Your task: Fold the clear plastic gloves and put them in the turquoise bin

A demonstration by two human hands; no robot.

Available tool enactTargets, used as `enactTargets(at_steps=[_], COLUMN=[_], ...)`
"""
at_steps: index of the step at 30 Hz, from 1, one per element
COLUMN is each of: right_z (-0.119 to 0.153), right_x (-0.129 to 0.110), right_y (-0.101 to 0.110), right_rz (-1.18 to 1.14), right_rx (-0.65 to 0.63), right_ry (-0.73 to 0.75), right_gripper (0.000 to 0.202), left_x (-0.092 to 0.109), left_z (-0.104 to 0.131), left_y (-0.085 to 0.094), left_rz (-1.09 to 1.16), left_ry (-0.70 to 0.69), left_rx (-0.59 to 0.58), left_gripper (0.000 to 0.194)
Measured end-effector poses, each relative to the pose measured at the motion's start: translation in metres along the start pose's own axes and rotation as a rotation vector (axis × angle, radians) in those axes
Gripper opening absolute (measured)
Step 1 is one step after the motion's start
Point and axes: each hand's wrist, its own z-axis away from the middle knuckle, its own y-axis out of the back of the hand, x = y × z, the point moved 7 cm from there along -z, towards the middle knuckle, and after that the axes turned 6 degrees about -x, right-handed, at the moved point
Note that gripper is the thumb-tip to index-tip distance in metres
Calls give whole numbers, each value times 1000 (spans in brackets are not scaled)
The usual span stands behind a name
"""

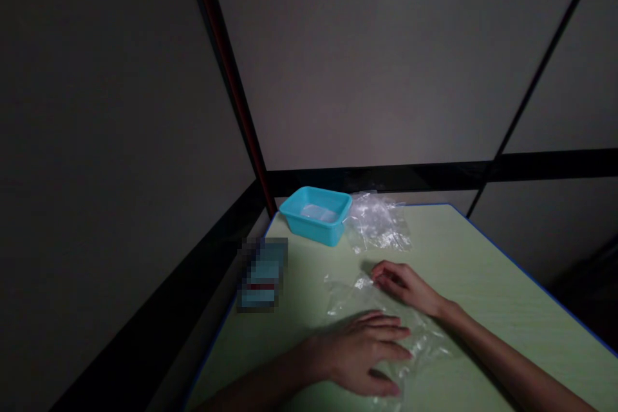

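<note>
A clear plastic bag (pixel 345 297) lies spread and wrinkled on the table in front of me. My left hand (pixel 369 351) rests palm down on its near part, with the fingers stretched out and apart. At the far edge of this bag is my right hand (pixel 398 283), its fingers curled in and closed on the film, though the fingertips are partly hidden. Beyond the hands, a pile of clear plastic bags (pixel 379 222) lies against a blue plastic basket (pixel 313 228). Something clear or whitish lies inside the basket.
The pale green table (pixel 483 277) has a blue edge and stands in a corner between light wall panels with dark trim. At the table's left edge is a flat blurred-out object (pixel 263 273), which I cannot make out.
</note>
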Motion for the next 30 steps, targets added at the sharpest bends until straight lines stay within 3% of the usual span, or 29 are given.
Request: enactTargets(at_steps=[2, 5, 9, 14, 19, 23, 27, 28, 30], right_z=[0, 3, 8, 10, 13, 8, 5, 6, 6], right_x=[15, 33, 39, 38, 40, 9, -43, -48, -43], right_y=[10, 27, 41, 44, 53, 30, -18, -23, -16], right_rz=[58, 131, 230, 318, 388, 339, 258, 275, 371], right_rx=[92, 211, 286, 265, 300, 174, -209, -256, -226], right_ry=[-70, -147, -191, -202, -233, -119, 252, 300, 287], right_gripper=[17, 13, 11, 8, 9, 14, 24, 26, 25], left_x=[-4, -16, -28, -34, -32, -30, -31, -32, -30], left_z=[0, 1, 4, 7, 7, 4, 1, 1, 1], left_y=[3, 6, 8, 4, 2, 0, -4, -4, -2], left_rz=[79, 172, 132, -46, -142, -173, -190, -189, -189], left_ry=[16, 154, 335, 414, 366, 313, 312, 312, 290], left_rx=[69, 194, 284, 213, 136, 109, 74, 70, 78], left_gripper=[42, 31, 31, 49, 53, 55, 44, 43, 46])
